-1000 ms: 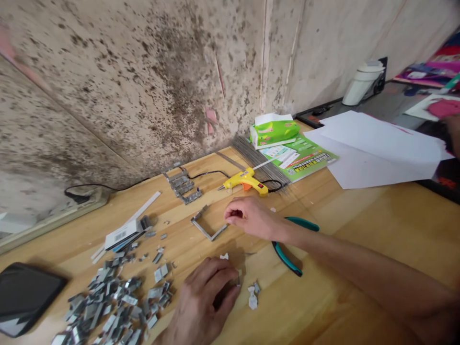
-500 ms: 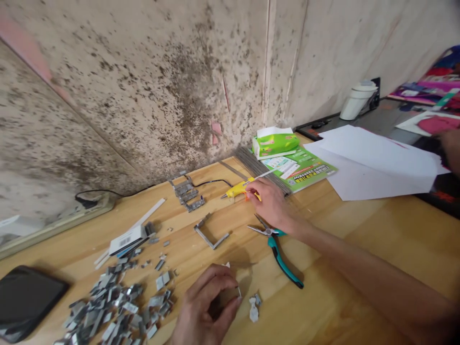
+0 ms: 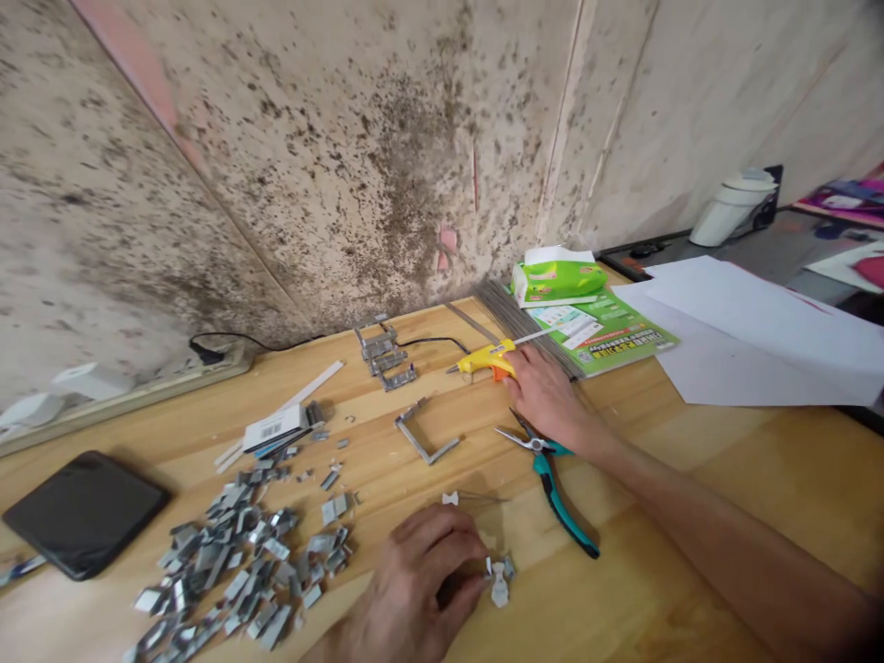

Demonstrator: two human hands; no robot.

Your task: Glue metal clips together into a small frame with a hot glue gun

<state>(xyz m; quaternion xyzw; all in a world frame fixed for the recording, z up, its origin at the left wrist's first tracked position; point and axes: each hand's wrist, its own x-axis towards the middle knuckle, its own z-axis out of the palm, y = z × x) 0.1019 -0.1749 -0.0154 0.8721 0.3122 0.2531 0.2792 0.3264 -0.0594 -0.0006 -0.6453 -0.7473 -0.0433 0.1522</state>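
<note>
My right hand [image 3: 545, 391] is closed round the handle of a yellow hot glue gun [image 3: 487, 357] with an orange trigger; its nozzle points left and a glue stick juts from the rear. My left hand [image 3: 424, 580] is low in the middle, thumb and fingers pinched on a small white piece [image 3: 488, 564], mostly hidden. Right beside those fingertips lies a white bow-shaped piece [image 3: 499, 587] with a grey bit. A thin wire with a white end piece [image 3: 450, 498] shows behind the left hand. Teal-handled pliers [image 3: 552, 488] lie open under my right wrist.
A grey angular frame [image 3: 424, 442] lies mid-table, with joined grey parts [image 3: 387, 354] behind it. Loose grey pieces [image 3: 241, 552] spread at left near a black flat case [image 3: 87, 514]. Grey rods [image 3: 511, 308], a green tissue pack [image 3: 558, 279] and white paper [image 3: 766, 341] stand to the right.
My right hand has closed round the glue gun's handle, where before its fingers were just reaching it. My left hand has moved close to the white bow-shaped piece. The view has shifted left.
</note>
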